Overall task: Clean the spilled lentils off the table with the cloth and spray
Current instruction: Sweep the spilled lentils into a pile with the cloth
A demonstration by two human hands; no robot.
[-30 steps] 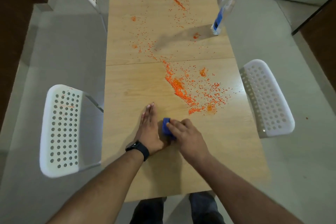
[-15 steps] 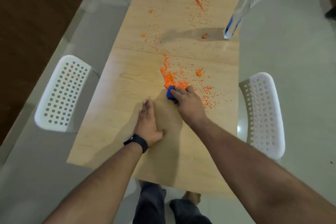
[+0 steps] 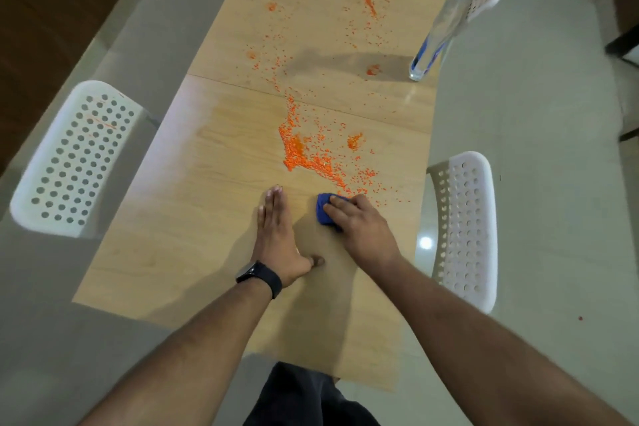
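Right hand grips the bunched cloth just below the lentils; left hand lies flat beside it. Sweep hard, and lentils could scatter off the table edge.

The room is dim and evenly lit, with a warm, muted cast. A small bright glare spot sits on the floor beside the right chair, a reflection of an overhead light. A pale sheen crosses the worktop along its left side. Soft shadows spread beneath both forearms, and the spray bottle throws a long blurred shadow leftward. Wide-angle distortion bends the worktop edges and tilts the bottle. Fine detail is soft, particularly toward the corners.
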